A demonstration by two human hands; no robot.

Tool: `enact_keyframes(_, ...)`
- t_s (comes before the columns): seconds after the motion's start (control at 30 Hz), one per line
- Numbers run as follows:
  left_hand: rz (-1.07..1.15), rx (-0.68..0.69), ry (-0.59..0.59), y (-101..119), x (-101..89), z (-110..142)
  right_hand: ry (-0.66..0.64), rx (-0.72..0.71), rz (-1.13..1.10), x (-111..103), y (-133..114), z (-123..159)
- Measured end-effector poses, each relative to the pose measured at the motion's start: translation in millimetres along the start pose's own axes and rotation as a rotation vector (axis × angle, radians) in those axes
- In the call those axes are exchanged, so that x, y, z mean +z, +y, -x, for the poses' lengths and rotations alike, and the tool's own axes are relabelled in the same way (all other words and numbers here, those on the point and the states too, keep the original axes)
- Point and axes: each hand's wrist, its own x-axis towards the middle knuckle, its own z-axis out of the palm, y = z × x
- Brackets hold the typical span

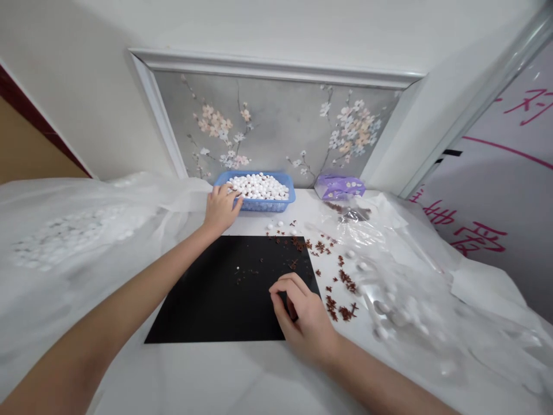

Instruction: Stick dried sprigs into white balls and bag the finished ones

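My left hand (pixel 222 206) reaches to the left end of a blue plastic basket (pixel 268 206) filled with small white balls (pixel 261 186). Its fingers are apart and rest over the rim and the nearest balls. Above the right part of a black mat (pixel 216 305), my right hand (pixel 302 308) has thumb and forefinger pinched together. Whatever may be between those fingertips is too small to make out. Small reddish-brown, star-shaped pieces (pixel 347 281) lie scattered along the mat's right side and far corner. A few loose white balls (pixel 280 223) sit between basket and mat.
A large clear bag of white balls (pixel 73 230) spreads over the left side. On the right lie crumpled clear bags (pixel 406 300) with more white balls inside. A purple packet (pixel 340 187) stands against the wall, right of the basket. The framed floral panel (pixel 276 127) closes off the back.
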Motion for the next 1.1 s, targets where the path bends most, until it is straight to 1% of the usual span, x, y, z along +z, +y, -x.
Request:
enact_keyframes(0.07,0.04,0.077,-0.008,11,0.2,11,0.002,-0.012,0.01,0,0,0)
enact_keyframes(0.1,0.061,0.137,-0.035,17,1.6,17,0.004,-0.018,0.014,0,0,-1)
enact_keyframes(0.2,0.197,0.295,-0.193,37,11.6,33,0.007,-0.024,0.021,1,0,-1)
enact_keyframes(0.27,0.311,0.321,-0.279,45,20.8,37,0.009,-0.026,0.02,1,0,-2)
enact_keyframes(0.37,0.404,0.277,-0.32,45,31.1,33,0.005,-0.024,0.021,0,-1,-2)
enact_keyframes(0.43,0.448,0.243,-0.33,40,33.3,29,-0.005,-0.02,0.02,0,-1,-2)
enact_keyframes(0.57,0.512,0.183,-0.35,33,28.8,26,-0.014,-0.017,0.012,-1,-2,-1)
enact_keyframes(0.7,0.552,0.116,-0.356,32,21.3,30,-0.011,0.003,0.004,-1,-1,-1)
enact_keyframes(0.9,0.607,0.007,-0.276,27,10.7,26,-0.013,0.032,-0.009,0,0,-1)
enact_keyframes(1.0,0.623,-0.025,-0.268,22,10.7,23,-0.016,0.041,-0.019,0,0,-2)
enact_keyframes(1.1,0.62,-0.005,-0.318,21,15.3,25,-0.027,0.046,-0.022,-1,0,-2)
